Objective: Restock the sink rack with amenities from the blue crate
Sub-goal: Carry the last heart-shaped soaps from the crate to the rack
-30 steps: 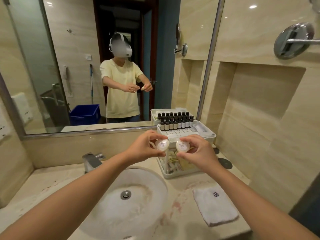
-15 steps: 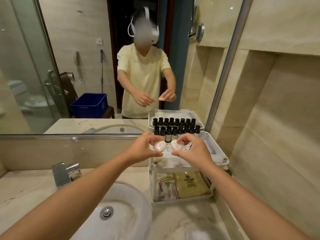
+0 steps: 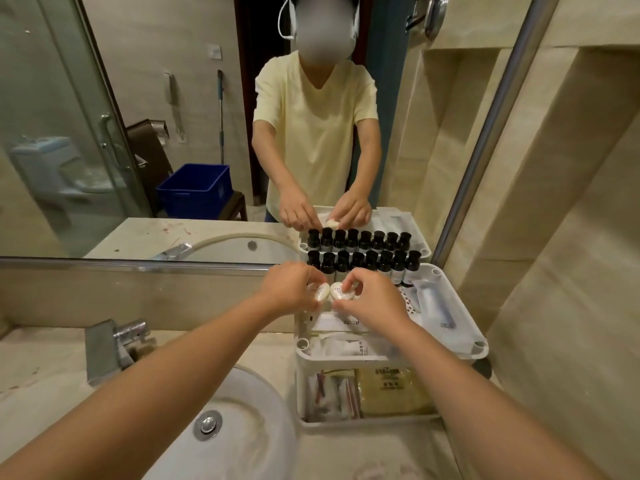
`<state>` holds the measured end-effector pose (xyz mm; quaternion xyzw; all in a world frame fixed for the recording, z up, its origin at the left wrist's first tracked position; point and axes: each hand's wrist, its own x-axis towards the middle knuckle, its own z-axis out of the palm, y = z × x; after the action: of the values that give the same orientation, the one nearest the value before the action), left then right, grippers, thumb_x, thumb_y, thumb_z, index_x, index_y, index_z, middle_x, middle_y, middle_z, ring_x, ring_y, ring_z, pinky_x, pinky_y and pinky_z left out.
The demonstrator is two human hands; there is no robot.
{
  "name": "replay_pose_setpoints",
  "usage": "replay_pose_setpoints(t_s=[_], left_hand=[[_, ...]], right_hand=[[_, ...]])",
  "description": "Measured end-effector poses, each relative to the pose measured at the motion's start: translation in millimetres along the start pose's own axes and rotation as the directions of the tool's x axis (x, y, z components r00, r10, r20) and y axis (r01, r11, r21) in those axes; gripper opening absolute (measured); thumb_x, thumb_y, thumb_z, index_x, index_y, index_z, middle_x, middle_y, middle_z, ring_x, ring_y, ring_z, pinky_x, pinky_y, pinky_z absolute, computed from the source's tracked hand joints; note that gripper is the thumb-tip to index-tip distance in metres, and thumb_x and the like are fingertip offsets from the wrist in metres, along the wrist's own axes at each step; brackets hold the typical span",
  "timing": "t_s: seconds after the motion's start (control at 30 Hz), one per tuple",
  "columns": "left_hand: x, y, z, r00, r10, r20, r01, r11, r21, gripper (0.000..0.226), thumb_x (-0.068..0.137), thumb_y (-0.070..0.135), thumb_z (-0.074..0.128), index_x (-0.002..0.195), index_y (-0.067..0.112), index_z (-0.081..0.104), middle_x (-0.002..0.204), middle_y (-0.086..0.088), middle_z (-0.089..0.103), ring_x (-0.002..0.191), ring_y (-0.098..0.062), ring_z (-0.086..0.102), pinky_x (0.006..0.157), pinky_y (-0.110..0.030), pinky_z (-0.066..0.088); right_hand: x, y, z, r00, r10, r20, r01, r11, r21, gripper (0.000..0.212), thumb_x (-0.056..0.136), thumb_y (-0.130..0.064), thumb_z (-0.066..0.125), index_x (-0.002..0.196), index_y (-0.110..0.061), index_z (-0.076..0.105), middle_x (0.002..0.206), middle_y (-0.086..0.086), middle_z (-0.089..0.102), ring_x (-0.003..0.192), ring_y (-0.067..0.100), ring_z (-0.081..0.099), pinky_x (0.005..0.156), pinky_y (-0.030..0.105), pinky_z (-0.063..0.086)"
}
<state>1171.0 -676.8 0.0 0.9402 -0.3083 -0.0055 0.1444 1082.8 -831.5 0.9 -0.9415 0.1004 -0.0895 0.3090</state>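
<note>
Typically paired: the left hand pinches one small round white wrapped soap, the right hand pinches a second round white soap, both held side by side just above the white plastic two-tier sink rack, in front of its row of black-capped brown bottles, presumably to seat them together. The blue plastic crate appears only as a mirror reflection, on the floor behind.

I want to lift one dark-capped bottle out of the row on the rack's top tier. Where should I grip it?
Pinch the black cap of the end bottle from above. The bottles stand upright, packed side by side, so their bodies are blocked; only caps stand clear. The right hand is nearest, but holds a soap.
</note>
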Motion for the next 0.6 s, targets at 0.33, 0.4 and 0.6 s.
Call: replay_pose_setpoints(t_s=[0.33, 0.4, 0.6], left_hand=[[15.3, -1.6, -1.4, 0.996, -0.013, 0.089, -0.011, 0.965, 0.262, 0.051, 0.078, 0.039, 0.076, 0.126, 0.039, 0.060, 0.113, 0.015, 0.067, 0.099, -0.013, 0.055, 0.070, -0.026, 0.038], [15.4, -1.2, -2.4, 0.993, -0.023, 0.112, -0.011, 0.956, 0.293, 0.048, 0.079, 0.041, 0.075, 0.124, 0.039, 0.061, 0.109, 0.014, 0.066, 0.093, -0.014, 0.052, 0.070, -0.027, 0.038], [14.1, -6.1, 2.3, 0.987, -0.037, 0.159, -0.009, 0.961, 0.278, 0.041, 0.076, 0.039, 0.071, 0.117, 0.040, 0.063, 0.088, 0.014, 0.060, 0.086, -0.014, 0.047, 0.069, -0.027, 0.037]], right_hand=[[12.9, 8.3, 14.7, 0.993, 0.094, 0.071, -0.090, 0.994, -0.061, 0.028, 0.073, -0.041, 0.080, 0.082, -0.031, 0.055, 0.083, -0.014, 0.061, 0.075, 0.007, 0.058, 0.056, 0.026, 0.041], [14.3, 8.3, 16.3, 0.992, 0.103, 0.075, -0.099, 0.993, -0.063, 0.028, 0.074, -0.041, 0.080, 0.081, -0.031, 0.055, 0.086, -0.014, 0.063, 0.077, 0.008, 0.059, 0.057, 0.026, 0.041], [19.6, 8.1, 19.0, 0.991, 0.103, 0.089, -0.096, 0.992, -0.079, 0.027, 0.074, -0.040, 0.079, 0.083, -0.032, 0.055, 0.089, -0.014, 0.065, 0.078, 0.008, 0.061, 0.059, 0.026, 0.045]])
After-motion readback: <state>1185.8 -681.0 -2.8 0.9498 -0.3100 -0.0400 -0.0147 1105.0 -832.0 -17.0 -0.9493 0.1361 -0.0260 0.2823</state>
